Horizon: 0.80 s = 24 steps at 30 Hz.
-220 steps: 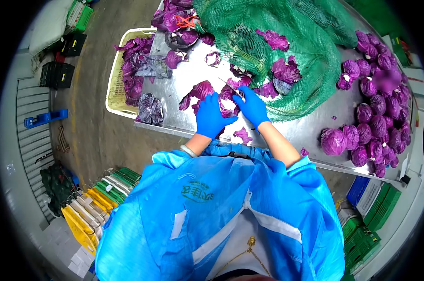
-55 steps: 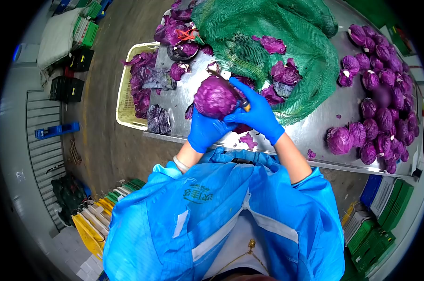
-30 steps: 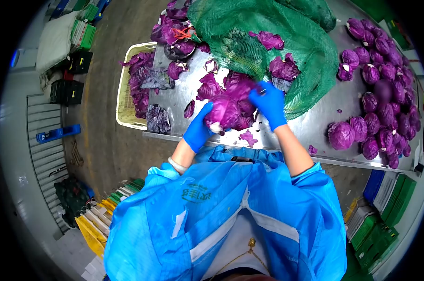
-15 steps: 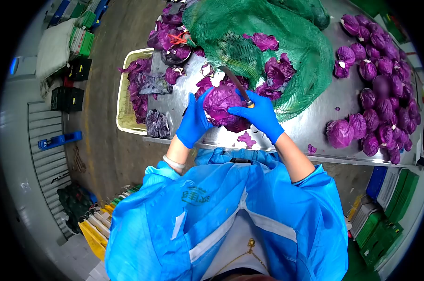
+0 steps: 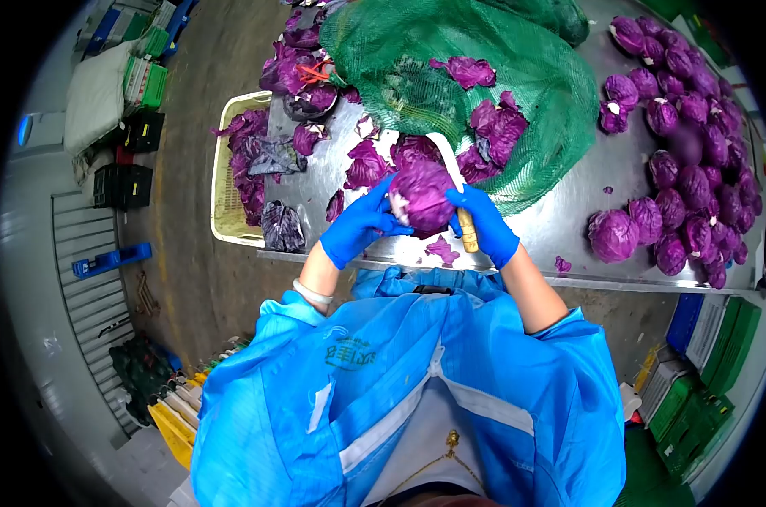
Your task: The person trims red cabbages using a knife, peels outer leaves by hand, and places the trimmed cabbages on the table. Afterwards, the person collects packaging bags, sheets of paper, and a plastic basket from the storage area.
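Observation:
A red cabbage (image 5: 422, 194) is held up over the near edge of the metal table, a pale patch showing on its left side. My left hand (image 5: 356, 226), in a blue glove, supports it from the left and below. From the right, fingers of my gloved right hand (image 5: 487, 226) touch the cabbage while that hand grips a curved knife (image 5: 467, 230) by its wooden handle. The pale blade points away from me, just right of the cabbage. Loose purple leaves (image 5: 368, 165) lie behind and below the cabbage.
Green netting (image 5: 527, 93) spreads across the metal table (image 5: 552, 228). Many red cabbages (image 5: 694, 186) are heaped at the right. A cream crate (image 5: 222, 190) with purple leaves stands at the table's left end. Trimmed leaves (image 5: 286, 68) are piled at the back left.
The cabbage has turned in my hands and shifted slightly right, bringing a pale patch into view. In my right hand the knife has swung more upright, its handle now pointing toward me.

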{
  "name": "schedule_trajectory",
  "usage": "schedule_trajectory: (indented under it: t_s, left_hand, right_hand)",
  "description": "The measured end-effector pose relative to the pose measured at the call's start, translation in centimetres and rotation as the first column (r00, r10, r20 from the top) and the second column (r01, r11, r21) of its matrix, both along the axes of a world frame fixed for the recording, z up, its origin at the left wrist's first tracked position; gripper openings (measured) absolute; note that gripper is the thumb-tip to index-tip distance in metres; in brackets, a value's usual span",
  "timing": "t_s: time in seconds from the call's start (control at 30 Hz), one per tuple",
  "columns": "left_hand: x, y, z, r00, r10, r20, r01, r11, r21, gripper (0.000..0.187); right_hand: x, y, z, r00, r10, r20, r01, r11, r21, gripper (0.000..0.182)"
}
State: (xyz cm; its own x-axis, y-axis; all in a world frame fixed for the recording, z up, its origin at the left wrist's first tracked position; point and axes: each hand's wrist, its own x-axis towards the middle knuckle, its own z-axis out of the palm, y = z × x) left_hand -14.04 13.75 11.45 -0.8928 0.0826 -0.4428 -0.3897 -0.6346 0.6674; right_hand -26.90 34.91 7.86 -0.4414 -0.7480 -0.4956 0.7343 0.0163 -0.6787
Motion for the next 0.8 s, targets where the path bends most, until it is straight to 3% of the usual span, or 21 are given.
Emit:
schedule_trajectory:
  t_s: [0.07, 0.1, 0.13, 0.2, 0.27, 0.33, 0.37, 0.4, 0.43, 0.47, 0.5, 0.53, 0.57, 0.67, 0.7, 0.73, 0.77, 0.8]
  left_hand:
    - [0.1, -0.9, -0.3, 0.998, -0.042, 0.054, 0.034, 0.989, 0.146, 0.09]
    - [0.0, -1.3, -0.8, 0.996, -0.086, 0.022, 0.084, 0.994, 0.072, 0.078]
    - [-0.4, -1.3, -1.3, 1.0, -0.02, 0.02, 0.023, 0.986, -0.162, 0.074]
    - [-1.4, -0.1, -1.6, 0.994, 0.106, -0.027, -0.102, 0.806, -0.583, 0.067]
    - [-2.9, 1.7, 0.1, 0.982, 0.139, -0.126, -0.186, 0.818, -0.544, 0.067]
    - [-4.3, 3.4, -0.4, 0.966, -0.102, -0.24, -0.107, 0.683, -0.722, 0.063]
    - [-4.9, 4.4, -0.5, 0.991, -0.068, -0.119, -0.056, 0.596, -0.801, 0.056]
    - [-6.0, 5.0, 0.5, 0.999, -0.011, -0.047, -0.029, 0.634, -0.773, 0.042]
    - [-6.8, 4.6, -1.4, 0.978, 0.071, -0.194, -0.196, 0.61, -0.768, 0.034]
    - [-7.4, 4.5, -1.0, 0.979, 0.202, 0.027, -0.131, 0.724, -0.677, 0.033]
    - [-7.9, 5.0, -1.2, 0.982, 0.159, -0.101, -0.185, 0.707, -0.683, 0.031]
    - [-8.4, 5.2, -1.8, 0.988, 0.115, -0.099, -0.152, 0.722, -0.675, 0.029]
    - [-9.3, 6.4, -1.5, 0.993, 0.075, -0.09, -0.116, 0.731, -0.672, 0.03]
    - [-10.9, 7.2, -3.4, 0.988, -0.068, -0.135, -0.033, 0.775, -0.631, 0.048]
    - [-11.3, 7.2, -4.1, 0.989, -0.099, -0.108, 0.01, 0.782, -0.623, 0.055]
    - [-11.7, 7.3, -4.7, 0.987, -0.117, -0.109, 0.017, 0.753, -0.657, 0.053]
    - [-12.2, 7.6, -4.7, 0.986, -0.132, -0.102, 0.03, 0.739, -0.673, 0.052]
    - [-12.6, 8.0, -4.7, 0.985, -0.146, -0.093, 0.042, 0.726, -0.686, 0.052]
  right_hand:
    - [-0.3, 0.9, -1.2, 0.957, -0.086, 0.278, 0.104, 0.993, -0.05, 0.027]
    - [-0.5, 1.3, -1.6, 0.947, -0.095, 0.308, 0.11, 0.993, -0.032, 0.031]
    - [-0.7, 1.6, -1.8, 0.96, -0.11, 0.259, 0.122, 0.992, -0.03, 0.03]
    - [-0.7, 2.6, -1.9, 0.977, -0.137, 0.165, 0.142, 0.99, -0.019, 0.029]
    - [-0.7, 2.9, -1.5, 0.98, -0.159, 0.124, 0.161, 0.987, -0.006, 0.026]
    - [-0.3, 2.7, -1.4, 0.955, -0.26, 0.142, 0.252, 0.965, 0.069, 0.027]
    - [-0.1, 2.8, -1.9, 0.944, -0.282, 0.173, 0.274, 0.959, 0.071, 0.028]
    - [-0.3, 3.3, -2.6, 0.928, -0.316, 0.198, 0.307, 0.949, 0.075, 0.03]
    - [-0.6, 4.1, -3.2, 0.935, -0.298, 0.195, 0.291, 0.955, 0.063, 0.031]
    - [-0.8, 5.1, -3.5, 0.94, -0.279, 0.195, 0.274, 0.96, 0.052, 0.032]
    - [-1.0, 5.8, -3.4, 0.93, -0.305, 0.206, 0.31, 0.951, 0.011, 0.034]
    - [-1.3, 6.5, -3.4, 0.922, -0.318, 0.22, 0.334, 0.942, -0.036, 0.036]
    - [-2.1, 7.9, -3.7, 0.938, -0.262, 0.229, 0.312, 0.925, -0.216, 0.039]
    - [-4.3, 11.9, -4.0, 0.805, -0.515, 0.295, 0.559, 0.824, -0.088, 0.042]
    - [-5.8, 13.8, -3.4, 0.77, -0.581, 0.263, 0.612, 0.789, -0.051, 0.046]
    - [-6.9, 16.0, -2.5, 0.771, -0.634, 0.06, 0.637, 0.767, -0.079, 0.045]
    - [-8.8, 17.6, -1.7, 0.635, -0.765, 0.111, 0.771, 0.636, -0.026, 0.048]
    - [-10.5, 20.1, -0.3, 0.612, -0.785, 0.094, 0.79, 0.612, -0.032, 0.051]
